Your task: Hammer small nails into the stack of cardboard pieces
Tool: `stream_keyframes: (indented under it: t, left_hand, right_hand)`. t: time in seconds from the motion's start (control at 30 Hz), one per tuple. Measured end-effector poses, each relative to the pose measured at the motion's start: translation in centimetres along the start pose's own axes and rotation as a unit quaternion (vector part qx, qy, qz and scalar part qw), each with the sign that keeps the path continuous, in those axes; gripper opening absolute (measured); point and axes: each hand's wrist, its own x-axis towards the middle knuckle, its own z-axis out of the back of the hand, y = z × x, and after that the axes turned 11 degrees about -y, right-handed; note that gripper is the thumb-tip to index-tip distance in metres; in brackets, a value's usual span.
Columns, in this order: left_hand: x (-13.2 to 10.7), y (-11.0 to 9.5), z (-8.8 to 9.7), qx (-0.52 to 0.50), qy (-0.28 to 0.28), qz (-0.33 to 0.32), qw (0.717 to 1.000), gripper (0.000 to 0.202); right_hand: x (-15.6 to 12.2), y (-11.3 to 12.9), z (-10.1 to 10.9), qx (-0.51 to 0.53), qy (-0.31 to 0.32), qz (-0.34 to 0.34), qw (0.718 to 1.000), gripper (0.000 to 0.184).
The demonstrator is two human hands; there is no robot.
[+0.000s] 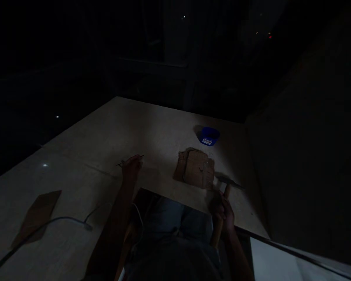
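Observation:
In dim light, my right hand (pixel 223 210) is wrapped round the wooden handle of a hammer (pixel 227 188), whose dark, narrow head points up over the table's near right part. My left hand (pixel 131 164) is closed on a thin dark rod (pixel 119 164), whose ends stick out on both sides; its exact kind is too dark to make out. Between my hands, nearer the hammer, lies a stack of torn cardboard pieces (pixel 195 168) with a small dark mark on top. Behind the cardboard stands a small blue plastic container (pixel 210 136) with a white label.
The pale table (pixel 160 128) runs away into darkness at its far edge. At the left lies a loose cardboard piece (pixel 41 212) with a cable (pixel 61 218) across it. A tall dark panel (pixel 307 164) borders the right side. Below right is a white surface (pixel 272 259).

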Motion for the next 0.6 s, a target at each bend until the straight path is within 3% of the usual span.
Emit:
stream_keyframes:
  t: [0.13,0.23,0.43,0.6]
  left_hand:
    - [-2.7,2.1,-5.5,-0.015,0.141,0.127,0.982,0.034]
    - [-5.2,4.4,-9.1,0.027,0.223,0.149,0.963,0.025]
    - [-10.3,8.3,-13.7,0.09,0.309,0.1,0.942,0.042]
    - [-11.6,9.9,-15.6,0.19,0.353,-0.047,0.915,0.036]
  right_hand:
    - [0.2,-0.3,0.0,0.057,-0.035,0.004,0.998,0.031]
    - [0.2,-0.4,-0.1,0.078,-0.029,0.01,0.996,0.031]
    - [0.2,-0.5,-0.3,0.103,-0.019,0.021,0.994,0.029]
    - [0.6,-0.6,0.1,0.084,-0.024,0.013,0.996,0.032]
